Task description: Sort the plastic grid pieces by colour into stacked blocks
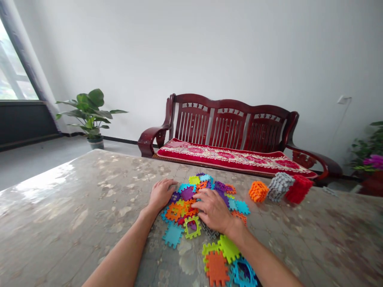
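A loose pile of plastic interlocking tiles with notched edges lies on the table, in blue, purple, orange, lime and grey. At its left edge rests my left hand (163, 193), fingers stretched out beside a dark purple tile (175, 197). My right hand (214, 209) is spread over the middle of the pile, fingertips near an orange tile (190, 207), hiding the pieces beneath. In front of the hands are a light blue tile (173, 234) and a lime frame tile (188, 234). An orange tile (217, 268) and a lime tile (229, 248) lie near my right forearm.
Three stacks of tiles, orange (258, 191), grey (280, 186) and red (299, 189), stand to the right on the patterned table (98, 211). A grey piece (330, 191) lies farther right. Behind the table is a wooden bench (229, 104); a potted plant (92, 109) stands left.
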Demonstrator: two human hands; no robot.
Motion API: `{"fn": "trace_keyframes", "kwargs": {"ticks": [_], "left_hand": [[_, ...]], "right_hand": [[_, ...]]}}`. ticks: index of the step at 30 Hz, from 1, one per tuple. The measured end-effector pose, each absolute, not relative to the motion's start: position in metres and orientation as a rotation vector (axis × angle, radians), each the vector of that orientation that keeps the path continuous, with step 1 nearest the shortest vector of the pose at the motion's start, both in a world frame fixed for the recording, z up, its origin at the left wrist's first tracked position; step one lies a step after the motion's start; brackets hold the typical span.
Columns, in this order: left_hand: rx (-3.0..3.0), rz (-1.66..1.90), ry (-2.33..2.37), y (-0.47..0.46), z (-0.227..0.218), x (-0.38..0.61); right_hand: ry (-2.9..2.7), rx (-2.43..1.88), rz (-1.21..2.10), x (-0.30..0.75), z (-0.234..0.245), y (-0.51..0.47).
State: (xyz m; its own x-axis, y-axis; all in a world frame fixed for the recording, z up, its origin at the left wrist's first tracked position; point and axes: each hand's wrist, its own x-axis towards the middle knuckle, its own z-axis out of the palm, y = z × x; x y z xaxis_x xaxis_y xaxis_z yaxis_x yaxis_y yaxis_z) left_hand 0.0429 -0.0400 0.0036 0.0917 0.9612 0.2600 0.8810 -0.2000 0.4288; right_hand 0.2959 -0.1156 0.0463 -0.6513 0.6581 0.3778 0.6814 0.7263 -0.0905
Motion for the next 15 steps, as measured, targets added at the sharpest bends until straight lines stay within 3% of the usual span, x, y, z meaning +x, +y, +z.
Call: {"fn": "trace_keyframes", "kwargs": {"ticks": [8, 12, 15], "left_hand": [[2.208, 0.731, 1.871, -0.041, 0.005, 0.043], [2.220, 0.717, 1.866, -0.041, 0.005, 0.042], [2.235, 0.708, 1.873, -0.040, 0.004, 0.042]], "right_hand": [[-2.219, -1.111, 0.060, 0.299, 0.052, -0.123], [-1.810, -1.334, 0.256, 0.343, 0.053, -0.119], [-1.656, -1.439, 0.225, 0.387, 0.043, -0.110]]}}
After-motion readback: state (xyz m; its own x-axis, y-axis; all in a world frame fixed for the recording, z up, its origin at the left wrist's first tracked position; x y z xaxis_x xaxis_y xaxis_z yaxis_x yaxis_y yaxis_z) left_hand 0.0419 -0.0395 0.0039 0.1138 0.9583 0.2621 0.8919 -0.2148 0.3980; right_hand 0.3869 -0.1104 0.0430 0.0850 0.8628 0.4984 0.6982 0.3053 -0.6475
